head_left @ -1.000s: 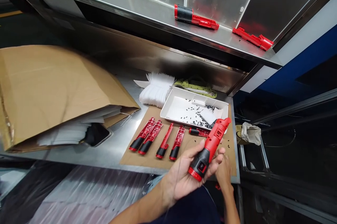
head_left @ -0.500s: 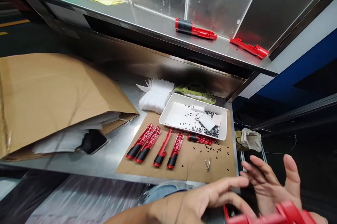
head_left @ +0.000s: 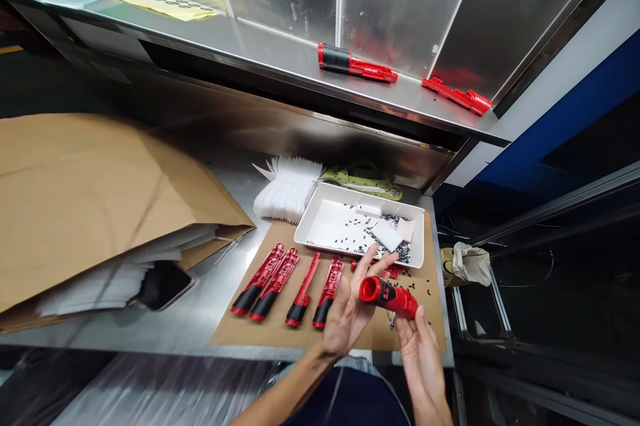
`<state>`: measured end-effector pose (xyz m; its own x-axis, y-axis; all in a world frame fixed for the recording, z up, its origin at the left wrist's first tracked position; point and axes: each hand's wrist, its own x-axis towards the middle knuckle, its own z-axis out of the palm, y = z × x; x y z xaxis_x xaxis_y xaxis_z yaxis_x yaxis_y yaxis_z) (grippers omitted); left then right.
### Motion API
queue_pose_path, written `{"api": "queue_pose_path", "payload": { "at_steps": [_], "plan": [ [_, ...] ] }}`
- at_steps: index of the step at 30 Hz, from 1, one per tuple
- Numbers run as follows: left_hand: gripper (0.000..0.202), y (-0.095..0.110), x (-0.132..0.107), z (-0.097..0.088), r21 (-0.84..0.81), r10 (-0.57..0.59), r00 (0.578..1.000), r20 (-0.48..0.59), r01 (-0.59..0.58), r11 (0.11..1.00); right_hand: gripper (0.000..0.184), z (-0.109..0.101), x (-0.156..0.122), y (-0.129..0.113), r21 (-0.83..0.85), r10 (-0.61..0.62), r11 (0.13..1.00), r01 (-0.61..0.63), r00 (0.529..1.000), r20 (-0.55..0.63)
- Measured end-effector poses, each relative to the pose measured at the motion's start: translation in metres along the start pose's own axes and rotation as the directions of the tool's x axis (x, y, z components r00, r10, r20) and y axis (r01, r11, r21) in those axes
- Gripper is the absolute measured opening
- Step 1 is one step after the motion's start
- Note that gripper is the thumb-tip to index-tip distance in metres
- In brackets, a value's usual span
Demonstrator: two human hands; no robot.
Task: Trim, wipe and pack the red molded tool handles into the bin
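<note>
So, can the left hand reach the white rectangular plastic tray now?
Probably yes: the left hand is spread open near the tray; the red-and-black plastic half-shell alongside lies low enough. The right hand holds the red-and-black cylindrical plastic housing.

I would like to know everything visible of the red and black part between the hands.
The red and black part looks like moulded plastic, roughly tubular. Its round red-rimmed end faces left and toward the camera; a black section follows, then a red body. It is held above the brown sheet, slanting down rightward. The right hand holds its red end; whether the spread left hand touches it is unclear.
</note>
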<state>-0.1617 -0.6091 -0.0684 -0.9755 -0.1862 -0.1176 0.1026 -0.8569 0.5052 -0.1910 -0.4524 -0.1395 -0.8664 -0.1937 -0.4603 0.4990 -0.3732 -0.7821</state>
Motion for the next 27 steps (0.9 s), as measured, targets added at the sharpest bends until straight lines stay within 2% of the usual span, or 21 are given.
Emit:
{"api": "queue_pose_path", "payload": {
  "at_steps": [2, 3, 5, 6, 8, 9, 10, 11, 13, 14, 15, 16, 17, 20, 23, 27],
  "plan": [
    [0.1, -0.008, 0.004, 0.0, 0.126, 0.172, 0.984, -0.054, -0.164, 0.978, 0.05, 0.003, -0.016, 0.016, -0.04, 0.111, 0.993, -0.11, 0.994, 0.022],
    [0.099, -0.011, 0.006, 0.0, 0.196, 0.228, 0.97, -0.084, -0.208, 0.958, 0.055, 0.004, -0.024, 0.02, -0.092, 0.172, 0.982, -0.167, 0.984, 0.039],
    [0.091, -0.013, 0.012, -0.003, 0.33, 0.274, 0.95, -0.152, -0.213, 0.92, 0.068, 0.004, -0.039, 0.019, -0.29, 0.274, 0.93, -0.224, 0.951, 0.144],
    [0.086, -0.012, 0.015, -0.004, 0.363, 0.262, 0.947, -0.186, -0.182, 0.914, 0.073, 0.003, -0.043, 0.014, -0.412, 0.301, 0.89, -0.194, 0.93, 0.212],
    [0.076, -0.006, 0.02, -0.007, 0.3, 0.132, 0.965, -0.228, -0.059, 0.952, 0.076, -0.003, -0.047, -0.007, -0.629, 0.348, 0.777, -0.041, 0.86, 0.373],
    [0.071, -0.001, 0.021, -0.007, 0.211, 0.013, 0.976, -0.219, 0.035, 0.977, 0.075, -0.007, -0.046, -0.022, -0.7, 0.368, 0.713, 0.052, 0.821, 0.437],
    [0.067, 0.004, 0.021, -0.008, 0.112, -0.131, 0.974, -0.186, 0.153, 0.982, 0.073, -0.01, -0.044, -0.039, -0.745, 0.362, 0.651, 0.144, 0.803, 0.472],
    [0.065, 0.01, 0.021, -0.008, 0.024, -0.277, 0.952, -0.134, 0.282, 0.959, 0.07, -0.011, -0.04, -0.057, -0.771, 0.313, 0.594, 0.23, 0.817, 0.485],
    [0.062, 0.019, 0.018, -0.009, -0.077, -0.505, 0.863, -0.025, 0.502, 0.861, 0.056, -0.009, -0.031, -0.089, -0.779, 0.047, 0.484, 0.398, 0.878, 0.477],
    [0.061, 0.022, 0.016, -0.01, -0.094, -0.574, 0.818, 0.015, 0.573, 0.814, 0.047, -0.005, -0.027, -0.102, -0.776, -0.107, 0.418, 0.473, 0.873, 0.475],
    [0.062, 0.024, 0.014, -0.011, -0.093, -0.618, 0.785, 0.048, 0.619, 0.779, 0.039, 0.001, -0.024, -0.113, -0.769, -0.219, 0.352, 0.534, 0.846, 0.487],
    [0.063, 0.023, 0.012, -0.013, -0.079, -0.646, 0.76, 0.076, 0.65, 0.756, 0.032, 0.008, -0.021, -0.12, -0.759, -0.277, 0.299, 0.578, 0.814, 0.511],
    [0.064, 0.022, 0.011, -0.015, -0.055, -0.666, 0.739, 0.101, 0.672, 0.738, 0.028, 0.016, -0.018, -0.125, -0.746, -0.275, 0.265, 0.61, 0.79, 0.548],
    [0.066, 0.014, 0.011, -0.02, 0.045, -0.69, 0.705, 0.166, 0.694, 0.719, 0.018, 0.039, -0.013, -0.127, -0.737, -0.118, 0.258, 0.624, 0.778, 0.617],
    [0.067, 0.009, 0.012, -0.017, 0.124, -0.655, 0.735, 0.174, 0.643, 0.755, 0.013, 0.052, -0.009, -0.124, -0.745, 0.039, 0.317, 0.586, 0.777, 0.628],
    [0.066, 0.008, 0.011, -0.007, 0.163, -0.628, 0.764, 0.144, 0.608, 0.777, 0.011, 0.055, -0.006, -0.121, -0.72, 0.071, 0.424, 0.55, 0.772, 0.632]
  ]
}}
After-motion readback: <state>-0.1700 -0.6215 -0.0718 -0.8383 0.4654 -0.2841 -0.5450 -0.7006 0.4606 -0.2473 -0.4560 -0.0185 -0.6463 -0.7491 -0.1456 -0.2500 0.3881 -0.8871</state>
